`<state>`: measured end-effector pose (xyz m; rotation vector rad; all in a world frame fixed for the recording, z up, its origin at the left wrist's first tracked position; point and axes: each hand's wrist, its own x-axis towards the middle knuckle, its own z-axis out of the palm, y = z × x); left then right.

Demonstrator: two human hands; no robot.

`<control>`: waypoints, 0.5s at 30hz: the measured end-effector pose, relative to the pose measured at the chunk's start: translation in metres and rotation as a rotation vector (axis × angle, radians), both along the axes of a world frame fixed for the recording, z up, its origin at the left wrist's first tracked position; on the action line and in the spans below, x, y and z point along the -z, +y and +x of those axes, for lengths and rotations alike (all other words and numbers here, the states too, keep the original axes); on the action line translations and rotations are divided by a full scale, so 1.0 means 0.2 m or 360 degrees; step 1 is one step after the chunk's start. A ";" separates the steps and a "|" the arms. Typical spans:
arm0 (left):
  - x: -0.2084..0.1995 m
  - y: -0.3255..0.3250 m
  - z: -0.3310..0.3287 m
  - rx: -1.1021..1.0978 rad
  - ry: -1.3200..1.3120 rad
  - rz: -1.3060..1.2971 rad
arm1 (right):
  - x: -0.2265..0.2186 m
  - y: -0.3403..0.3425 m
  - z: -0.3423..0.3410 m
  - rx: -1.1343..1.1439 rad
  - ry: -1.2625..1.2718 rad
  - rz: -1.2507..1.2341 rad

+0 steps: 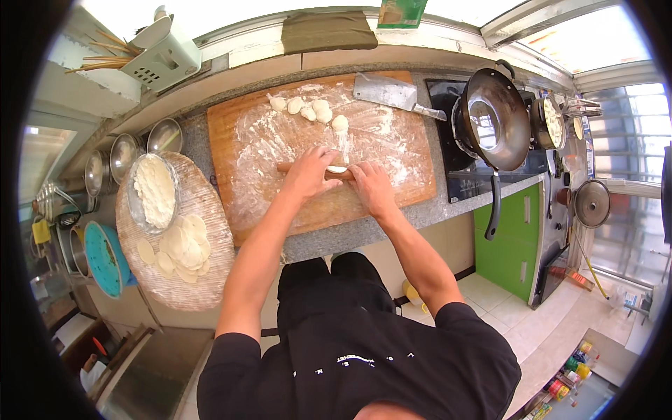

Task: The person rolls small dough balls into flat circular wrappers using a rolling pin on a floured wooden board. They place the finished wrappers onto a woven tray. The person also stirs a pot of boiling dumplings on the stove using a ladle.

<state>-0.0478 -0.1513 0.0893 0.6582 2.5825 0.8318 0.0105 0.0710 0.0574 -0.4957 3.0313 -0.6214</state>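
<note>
A thin wooden rolling pin (283,167) lies across the floured wooden board (245,203), gripped near its two ends. My left hand (310,173) is closed over its left part, thumb toward the middle. Over the right end, my right hand (372,186) is curled with its fingers on the pin. Between the hands a small pale piece of dough (337,169) sits at the pin, partly covered by it. Farther back on the board lie several small dough pieces (322,110), dusted with flour. A broad-bladed cleaver (386,92) rests at the board's back right corner.
To the left, a round floured board (203,294) carries a bowl of flour (155,192) and a pile of flat dough wrappers (185,248). A wok (495,119) stands on the black stove (448,91) at right, its handle jutting over the counter edge. A teal basin (105,259) is far left.
</note>
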 end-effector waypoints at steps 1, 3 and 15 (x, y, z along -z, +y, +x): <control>0.02 0.02 -0.04 0.0092 -0.0026 0.0036 | 0.03 0.02 0.01 -0.0069 0.0047 -0.0006; 0.06 0.06 -0.07 0.0144 -0.0153 0.0097 | -0.01 0.03 0.02 -0.0082 0.0041 -0.0006; 0.03 -0.12 0.09 -0.1397 -0.0173 -0.0308 | -0.10 0.11 0.04 -0.0225 0.0123 -0.0072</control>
